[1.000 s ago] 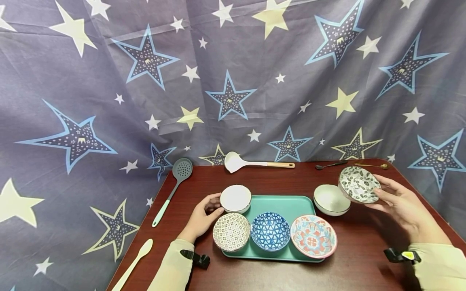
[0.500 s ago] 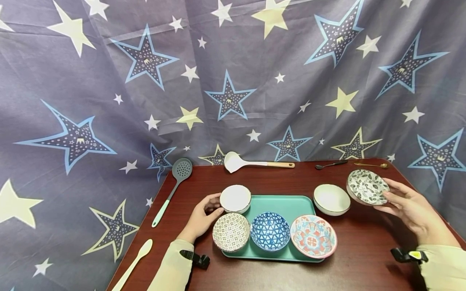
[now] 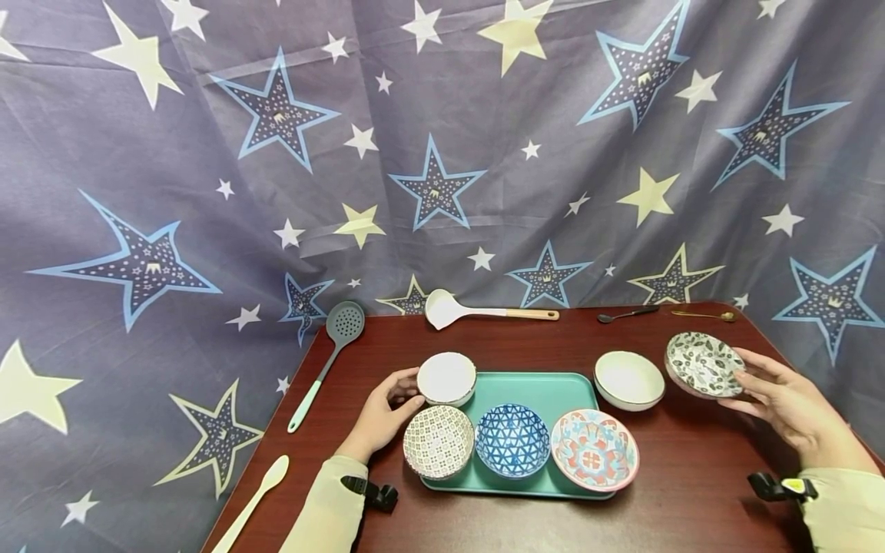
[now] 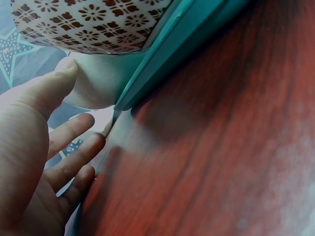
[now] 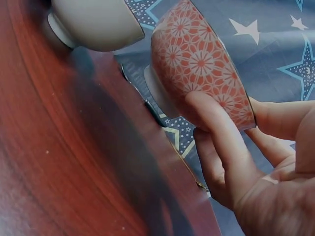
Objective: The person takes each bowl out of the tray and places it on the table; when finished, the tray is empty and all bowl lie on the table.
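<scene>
Kitchen stuff, reddish-brown table (image 3: 498, 522)

Middle's taken up by a green tray (image 3: 535, 390), with a cream bowl (image 3: 628, 379) parked beside its right end. Far edge is lined with a white ladle (image 3: 484, 312), black spoon (image 3: 629, 314) and gold spoon (image 3: 701, 314). Left side's shared by a grey skimmer (image 3: 330, 361) and a pale spoon (image 3: 250, 507).

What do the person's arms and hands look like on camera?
Both arms wear pale cream long sleeves, the left sleeve and right sleeve. Each wrist has a black strap, the left strap and right strap; the right one shows a yellow patch. The left hand and right hand are gloveless.
</scene>
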`<state>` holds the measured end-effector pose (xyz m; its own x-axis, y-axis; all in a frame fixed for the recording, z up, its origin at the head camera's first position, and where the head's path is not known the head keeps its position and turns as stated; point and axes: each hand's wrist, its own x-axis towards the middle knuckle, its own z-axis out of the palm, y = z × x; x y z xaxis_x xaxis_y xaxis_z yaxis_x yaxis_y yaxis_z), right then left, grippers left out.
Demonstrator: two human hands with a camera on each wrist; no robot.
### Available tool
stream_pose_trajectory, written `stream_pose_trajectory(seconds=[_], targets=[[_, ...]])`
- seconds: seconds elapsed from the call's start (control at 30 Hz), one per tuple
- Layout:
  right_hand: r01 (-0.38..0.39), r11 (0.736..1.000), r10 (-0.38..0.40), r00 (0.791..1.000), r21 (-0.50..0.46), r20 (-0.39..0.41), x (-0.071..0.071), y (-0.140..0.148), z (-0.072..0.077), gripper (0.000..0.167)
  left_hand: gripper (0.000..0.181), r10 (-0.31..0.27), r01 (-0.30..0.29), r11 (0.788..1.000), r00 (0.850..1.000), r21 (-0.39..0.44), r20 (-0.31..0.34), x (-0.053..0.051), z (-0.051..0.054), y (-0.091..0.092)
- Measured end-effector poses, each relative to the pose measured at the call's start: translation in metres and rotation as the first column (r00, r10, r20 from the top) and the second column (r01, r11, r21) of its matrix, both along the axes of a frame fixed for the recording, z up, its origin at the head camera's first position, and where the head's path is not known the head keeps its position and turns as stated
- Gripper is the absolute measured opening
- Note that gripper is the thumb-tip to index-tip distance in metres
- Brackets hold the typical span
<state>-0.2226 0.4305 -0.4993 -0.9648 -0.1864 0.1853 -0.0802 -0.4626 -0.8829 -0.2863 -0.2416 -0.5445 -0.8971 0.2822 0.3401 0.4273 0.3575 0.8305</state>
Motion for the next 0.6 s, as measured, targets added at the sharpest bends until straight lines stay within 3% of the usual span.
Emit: stream_pose_trajectory(seconds=[0.17,0.6], targets=[[-0.031,0.999,0.031,0.999,-0.016,0.007,0.0,0.003,-0.004,0.052,0.053,-0.012,0.011,1.0,1.0,-0.005,-0.024,0.001,0.0,0.0],[-0.053,0.999,0.053,0.998,0.006,0.032,-0.001,0.009,-0.017,0.054,0.053,0.003,-0.003,1.0,1.0,0.001,0.009,-0.001,-0.001,0.0]])
